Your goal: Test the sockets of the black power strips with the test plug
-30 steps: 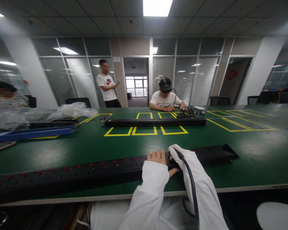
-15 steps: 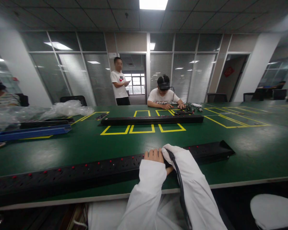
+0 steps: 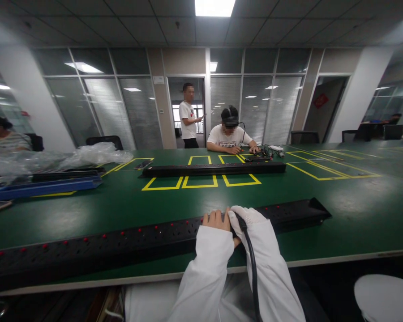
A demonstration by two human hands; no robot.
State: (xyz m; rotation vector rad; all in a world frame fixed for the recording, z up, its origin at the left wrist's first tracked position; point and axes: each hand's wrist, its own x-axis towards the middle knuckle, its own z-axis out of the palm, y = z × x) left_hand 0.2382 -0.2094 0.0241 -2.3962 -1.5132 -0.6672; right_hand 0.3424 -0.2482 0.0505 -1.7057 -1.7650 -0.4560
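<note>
The end of the black cable [image 3: 253, 268] was hidden inside the right hand [image 3: 246, 219], clamped around it in a textured white glove [image 3: 255, 214]; whether it met the socket strip [image 3: 154, 239] could not be told. The bare left hand [image 3: 217, 221] gripped that long, black, red-dotted bar, cut off at left, lying along the smooth green table's [image 3: 127, 205] near edge.

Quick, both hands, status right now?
Left hand: closed over the black socket strip, fingers across its top.
Right hand: closed, holding the end of the black cable; its plug is hidden.
</note>
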